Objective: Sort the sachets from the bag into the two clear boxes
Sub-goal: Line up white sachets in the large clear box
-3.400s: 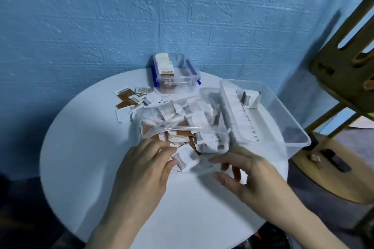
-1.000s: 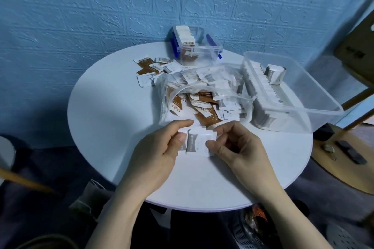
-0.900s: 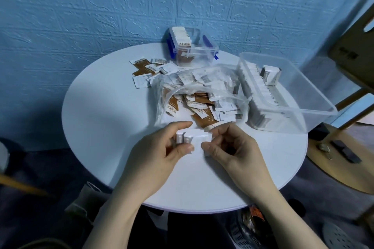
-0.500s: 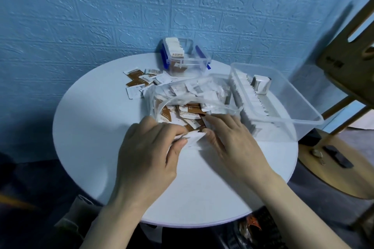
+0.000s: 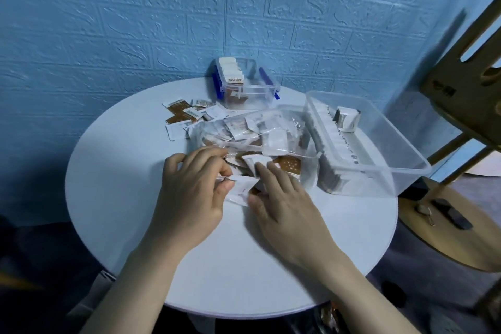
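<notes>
Two hands: at bag (image 5: 252,141) mouth, table (image 5: 122,198) centre.
Left hand (image 5: 189,198): curled, pinching white sachets (image 5: 241,184).
Right hand (image 5: 284,209): flat, fingers straight on bagged sachets.
Boxes: big box (image 5: 379,149) at 3 o'clock, small box (image 5: 244,89) at 12.

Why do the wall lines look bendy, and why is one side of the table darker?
Head view: the wide-angle lens curves the wall lines; the round table is dimmer on its left, brighter by the big clear box; the left hand and right hand look slightly soft.
</notes>
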The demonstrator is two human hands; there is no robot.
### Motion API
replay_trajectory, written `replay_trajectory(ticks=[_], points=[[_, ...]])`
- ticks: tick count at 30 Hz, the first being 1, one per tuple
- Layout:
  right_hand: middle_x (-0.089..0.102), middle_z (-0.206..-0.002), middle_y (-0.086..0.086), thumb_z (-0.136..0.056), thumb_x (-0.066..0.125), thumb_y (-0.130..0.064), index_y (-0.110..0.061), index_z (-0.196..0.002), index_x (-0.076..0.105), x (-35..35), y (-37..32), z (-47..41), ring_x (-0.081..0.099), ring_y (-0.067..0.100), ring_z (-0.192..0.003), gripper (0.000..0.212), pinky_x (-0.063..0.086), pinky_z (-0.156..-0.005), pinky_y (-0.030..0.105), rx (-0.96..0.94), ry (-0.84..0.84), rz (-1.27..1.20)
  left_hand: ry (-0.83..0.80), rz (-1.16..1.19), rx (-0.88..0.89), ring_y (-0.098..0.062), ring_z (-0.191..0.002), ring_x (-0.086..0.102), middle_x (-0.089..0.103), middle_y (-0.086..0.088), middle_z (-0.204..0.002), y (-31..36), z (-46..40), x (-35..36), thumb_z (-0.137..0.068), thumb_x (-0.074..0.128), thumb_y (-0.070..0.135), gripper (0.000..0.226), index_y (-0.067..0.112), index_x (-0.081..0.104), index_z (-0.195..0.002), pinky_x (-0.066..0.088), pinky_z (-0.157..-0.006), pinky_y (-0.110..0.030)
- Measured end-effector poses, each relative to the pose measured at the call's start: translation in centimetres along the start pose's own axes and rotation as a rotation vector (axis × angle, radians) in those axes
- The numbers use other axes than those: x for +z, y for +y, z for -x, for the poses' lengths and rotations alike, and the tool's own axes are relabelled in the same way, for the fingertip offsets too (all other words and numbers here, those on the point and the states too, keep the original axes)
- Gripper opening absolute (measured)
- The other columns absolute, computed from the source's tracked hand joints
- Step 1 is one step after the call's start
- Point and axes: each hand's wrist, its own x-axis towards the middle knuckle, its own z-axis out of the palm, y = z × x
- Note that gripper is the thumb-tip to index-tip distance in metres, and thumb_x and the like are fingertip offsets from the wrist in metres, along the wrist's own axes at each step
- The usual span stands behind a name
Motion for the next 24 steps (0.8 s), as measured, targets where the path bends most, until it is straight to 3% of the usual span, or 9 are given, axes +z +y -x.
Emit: replay_trajectory(ticks=[3,5,8,10,12,16,19,24], points=[[0.044,-0.144,0.002,-0.092,0.028,-0.050,-0.016,-0.142,0.042,0.2,-0.4,1.6,0.032,0.017,-0.137,0.062,0.028,-0.109,0.028,-0.069,0.021,-0.057,0.018,0.037,-0.024,-0.013,-0.111,0.054,0.067,0.005,-0.114,0.0,0.3,-0.3,-0.081,0.055,0.021,0.005,0.020,0.056,-0.086,0.027,-0.086,-0.029],[0.045,-0.144,0.001,-0.095,0.035,-0.048,-0.017,-0.138,0.046,0.5,-0.1,2.7,0.037,0.019,-0.134,0.054,0.037,-0.105,0.033,-0.088,0.045,-0.030,0.065,0.055,-0.053,-0.011,-0.097,0.055,0.070,0.004,-0.102,0.6,0.6,-1.0,-0.081,0.058,0.018,0.006,0.018,0.058,-0.087,0.027,-0.081,-0.027],[0.042,-0.147,-0.004,-0.098,0.034,-0.051,-0.023,-0.142,0.043,0.4,0.5,4.1,0.036,0.016,-0.135,0.053,0.035,-0.107,0.030,-0.089,0.031,-0.027,0.146,0.031,-0.112,-0.012,-0.076,0.050,0.069,0.000,-0.083,1.9,1.8,-1.9,-0.081,0.060,0.019,0.010,0.015,0.061,-0.090,0.032,-0.066,-0.023],[0.044,-0.145,-0.006,-0.098,0.035,-0.051,-0.026,-0.140,0.046,0.1,0.9,4.8,0.039,0.015,-0.133,0.050,0.030,-0.106,0.025,-0.109,0.035,-0.010,0.171,0.082,-0.183,-0.010,-0.075,0.048,0.064,0.007,-0.083,2.6,3.1,-2.3,-0.088,0.054,0.029,0.009,0.024,0.055,-0.095,0.032,-0.064,-0.012],[0.048,-0.140,-0.006,-0.097,0.037,-0.050,-0.027,-0.136,0.051,-0.1,1.2,5.3,0.043,0.014,-0.128,0.047,0.027,-0.103,0.023,-0.124,0.058,-0.004,0.210,0.152,-0.271,-0.005,-0.073,0.048,0.057,0.016,-0.084,2.8,4.3,-2.4,-0.091,0.047,0.036,0.009,0.031,0.050,-0.097,0.034,-0.062,-0.010],[0.049,-0.133,-0.011,-0.093,0.036,-0.054,-0.029,-0.132,0.053,-0.6,1.6,5.0,0.043,0.008,-0.123,0.050,0.029,-0.099,0.025,-0.057,0.087,-0.154,0.185,0.150,-0.358,-0.016,-0.070,0.058,0.064,0.010,-0.083,2.9,5.7,-2.1,-0.090,0.047,0.028,0.010,0.034,0.052,-0.097,0.038,-0.058,-0.021],[0.053,-0.121,-0.010,-0.087,0.043,-0.054,-0.024,-0.128,0.056,-1.2,2.0,3.7,0.049,0.014,-0.115,0.052,0.039,-0.097,0.035,0.013,0.175,-0.230,0.134,0.144,-0.346,-0.010,-0.080,0.054,0.067,0.008,-0.091,2.8,5.9,-1.7,-0.093,0.039,0.033,0.013,0.035,0.049,-0.101,0.041,-0.066,-0.025],[0.054,-0.103,-0.009,-0.072,0.076,-0.053,-0.024,-0.124,0.059,-1.2,2.4,2.0,0.047,0.018,-0.104,0.062,0.041,-0.093,0.040,0.118,0.139,-0.219,0.058,0.211,-0.376,0.003,-0.079,0.053,0.059,0.022,-0.089,2.6,5.8,-1.9,-0.092,0.052,0.031,0.019,0.040,0.056,-0.108,0.039,-0.066,-0.005]])
